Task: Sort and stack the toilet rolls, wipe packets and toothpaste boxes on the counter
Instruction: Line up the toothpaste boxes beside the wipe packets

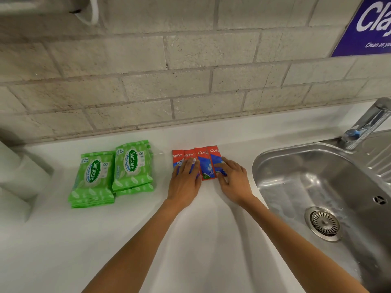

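Both hands, left hand [186, 178] and right hand [232, 180], press flat on toothpaste boxes [204, 163].

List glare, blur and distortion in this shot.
Head view: wide-angle lens bows the grout lines on the tile wall; glare streaks the sink and tap; toilet rolls at the left edge look soft; wipe packets and toothpaste boxes are sharp.

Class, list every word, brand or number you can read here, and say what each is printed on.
"Sanicare", "15": top green wipe packets, both stacks.
"gate": two left toothpaste boxes.
"Colg": two right toothpaste boxes.
"Cla", "Clean as yo": blue sign, cut off by frame.
Remaining small print: too blurred.
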A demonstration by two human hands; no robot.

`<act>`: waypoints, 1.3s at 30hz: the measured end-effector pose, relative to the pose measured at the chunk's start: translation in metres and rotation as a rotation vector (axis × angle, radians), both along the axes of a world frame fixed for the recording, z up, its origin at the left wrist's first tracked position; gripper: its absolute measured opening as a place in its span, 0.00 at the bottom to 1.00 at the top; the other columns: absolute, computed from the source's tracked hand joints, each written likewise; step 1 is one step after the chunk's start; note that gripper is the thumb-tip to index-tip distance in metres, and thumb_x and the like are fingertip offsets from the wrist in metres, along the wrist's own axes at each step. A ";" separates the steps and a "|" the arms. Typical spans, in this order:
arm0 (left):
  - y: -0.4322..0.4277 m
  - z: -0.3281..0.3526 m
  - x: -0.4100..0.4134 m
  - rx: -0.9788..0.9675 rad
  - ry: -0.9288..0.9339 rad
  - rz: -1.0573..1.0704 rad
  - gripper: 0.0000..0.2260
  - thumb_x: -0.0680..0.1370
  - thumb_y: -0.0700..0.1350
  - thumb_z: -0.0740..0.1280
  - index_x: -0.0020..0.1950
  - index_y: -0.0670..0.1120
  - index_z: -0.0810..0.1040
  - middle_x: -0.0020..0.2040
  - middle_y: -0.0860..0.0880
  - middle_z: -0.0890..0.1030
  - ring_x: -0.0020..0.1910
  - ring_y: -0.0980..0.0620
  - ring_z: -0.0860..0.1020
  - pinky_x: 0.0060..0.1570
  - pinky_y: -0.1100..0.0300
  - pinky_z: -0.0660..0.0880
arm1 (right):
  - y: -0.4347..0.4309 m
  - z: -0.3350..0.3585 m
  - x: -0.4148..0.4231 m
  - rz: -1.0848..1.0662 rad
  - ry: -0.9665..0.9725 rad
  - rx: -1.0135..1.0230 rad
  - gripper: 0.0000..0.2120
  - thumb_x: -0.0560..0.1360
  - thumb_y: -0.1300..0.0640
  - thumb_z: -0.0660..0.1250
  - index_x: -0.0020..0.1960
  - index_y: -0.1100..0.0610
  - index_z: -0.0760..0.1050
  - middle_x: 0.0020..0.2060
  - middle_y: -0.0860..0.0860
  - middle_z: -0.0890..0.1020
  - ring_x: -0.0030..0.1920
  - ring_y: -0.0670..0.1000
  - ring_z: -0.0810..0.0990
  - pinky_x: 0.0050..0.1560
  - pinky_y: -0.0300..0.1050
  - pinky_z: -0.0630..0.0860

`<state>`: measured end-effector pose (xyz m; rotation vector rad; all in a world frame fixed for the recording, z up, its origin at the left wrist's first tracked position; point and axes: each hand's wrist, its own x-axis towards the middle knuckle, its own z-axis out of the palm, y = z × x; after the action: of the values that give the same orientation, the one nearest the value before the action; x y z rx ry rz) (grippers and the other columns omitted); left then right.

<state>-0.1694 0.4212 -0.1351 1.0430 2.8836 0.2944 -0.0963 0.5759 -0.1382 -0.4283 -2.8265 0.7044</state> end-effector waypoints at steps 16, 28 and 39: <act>-0.020 -0.017 -0.009 -0.104 -0.044 0.026 0.24 0.82 0.53 0.45 0.77 0.49 0.44 0.79 0.48 0.45 0.78 0.48 0.45 0.75 0.52 0.44 | -0.025 -0.015 -0.022 0.160 -0.269 0.155 0.24 0.82 0.48 0.46 0.77 0.48 0.45 0.78 0.50 0.44 0.77 0.53 0.38 0.75 0.48 0.36; -0.016 -0.017 -0.010 -0.071 -0.061 0.063 0.26 0.82 0.53 0.46 0.77 0.46 0.44 0.79 0.47 0.46 0.78 0.49 0.45 0.75 0.51 0.44 | -0.023 -0.020 -0.024 0.144 -0.284 0.146 0.26 0.82 0.46 0.45 0.77 0.51 0.42 0.78 0.48 0.43 0.77 0.50 0.37 0.75 0.48 0.35; -0.020 -0.017 -0.007 -0.050 -0.100 0.120 0.29 0.81 0.57 0.46 0.77 0.44 0.42 0.79 0.48 0.44 0.78 0.51 0.43 0.75 0.51 0.41 | -0.025 -0.018 -0.022 0.140 -0.266 0.142 0.26 0.82 0.47 0.46 0.77 0.51 0.41 0.78 0.49 0.42 0.77 0.51 0.37 0.74 0.48 0.35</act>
<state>-0.1760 0.4012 -0.1520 0.8238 2.8523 0.2711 -0.1179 0.5506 -0.1566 -0.3242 -3.1574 0.4981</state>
